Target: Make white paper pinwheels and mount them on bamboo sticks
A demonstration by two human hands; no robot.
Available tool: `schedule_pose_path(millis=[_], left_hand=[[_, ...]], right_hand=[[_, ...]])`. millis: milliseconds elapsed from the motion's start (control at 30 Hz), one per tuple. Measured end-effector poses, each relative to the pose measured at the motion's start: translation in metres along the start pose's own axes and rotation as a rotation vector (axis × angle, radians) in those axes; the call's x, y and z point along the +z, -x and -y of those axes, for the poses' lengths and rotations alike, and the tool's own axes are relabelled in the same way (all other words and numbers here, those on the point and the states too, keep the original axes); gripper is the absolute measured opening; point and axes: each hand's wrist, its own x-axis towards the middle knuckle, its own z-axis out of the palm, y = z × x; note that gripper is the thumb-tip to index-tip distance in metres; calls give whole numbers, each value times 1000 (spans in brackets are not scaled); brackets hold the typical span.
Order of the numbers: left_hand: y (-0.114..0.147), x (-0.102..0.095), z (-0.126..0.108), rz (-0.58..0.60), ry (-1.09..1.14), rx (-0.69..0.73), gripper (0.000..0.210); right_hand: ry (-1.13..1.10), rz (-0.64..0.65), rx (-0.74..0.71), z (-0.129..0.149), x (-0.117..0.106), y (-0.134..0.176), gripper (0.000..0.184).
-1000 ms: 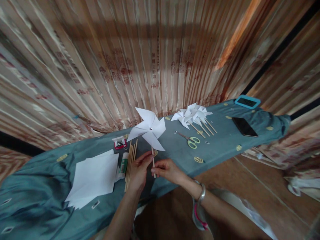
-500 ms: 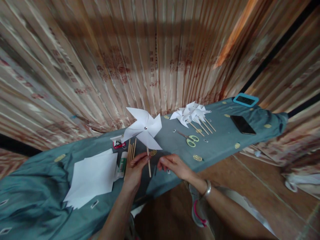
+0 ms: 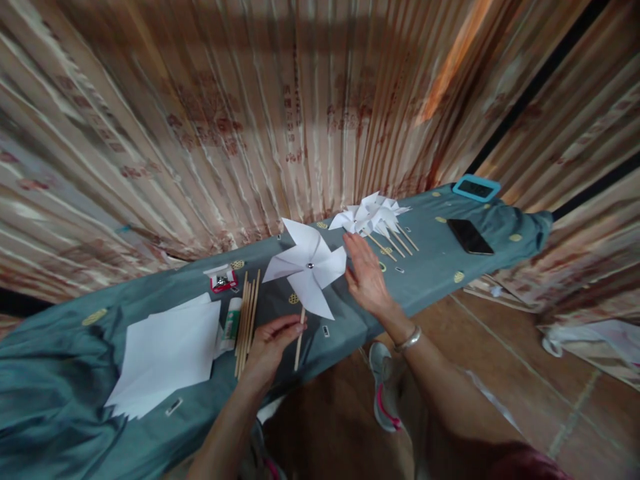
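My left hand [image 3: 274, 343] pinches the wooden stick of a white paper pinwheel [image 3: 301, 277], which stands upright above the cloth with a silver pin at its centre. Fingers stretched out, my right hand [image 3: 367, 277] is just right of the pinwheel's right blade; I cannot tell whether it touches. Beyond that hand several finished pinwheels [image 3: 373, 215] lie overlapping, sticks pointing toward me. Scissors are mostly hidden behind my right hand, with only a bit of green handle [image 3: 383, 267] showing.
On the green cloth-covered table [image 3: 425, 287] at left lie white paper sheets [image 3: 170, 350], a glue stick [image 3: 231, 323], several wooden sticks [image 3: 245, 327] and a red box of pins [image 3: 223, 280]. A black phone [image 3: 470, 237] and a blue-framed device [image 3: 476, 188] are at right. A curtain [image 3: 260, 133] hangs behind.
My right hand has moved up and right from near the stick to beside the blades, its fingers opening out. The pinwheel has shifted slightly right in view, still in my left hand.
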Motion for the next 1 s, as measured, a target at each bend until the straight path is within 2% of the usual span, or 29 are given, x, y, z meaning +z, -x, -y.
schedule_pose_path(millis=[167, 400, 500, 567, 667, 767, 867, 933, 1000], left_hand=[[-1, 1, 0, -4, 23, 16, 32], [-9, -2, 3, -24, 97, 79, 36], [-9, -4, 2, -22, 101, 71, 37], [-8, -4, 2, -11, 107, 53, 38], [-5, -2, 0, 3, 92, 28, 38], [-2, 1, -1, 5, 54, 23, 36], [-2, 4, -2, -16, 55, 27, 36], [-2, 6, -3, -28, 51, 40, 35], [-1, 7, -5, -25, 22, 51, 34]], right_hand=[[-31, 46, -11, 2, 7, 3, 55], [-119, 90, 12, 23, 14, 15, 46], [-227, 81, 91, 24, 15, 15, 46], [-383, 32, 221, 21, 16, 10, 49], [-811, -38, 482, 18, 18, 2, 54], [-1257, 34, 695, 19, 17, -3, 37], [-1493, 93, 793, 21, 11, -4, 20], [-1545, 52, 817, 20, 6, -6, 23], [-1523, -9, 790, 19, 0, -9, 32]])
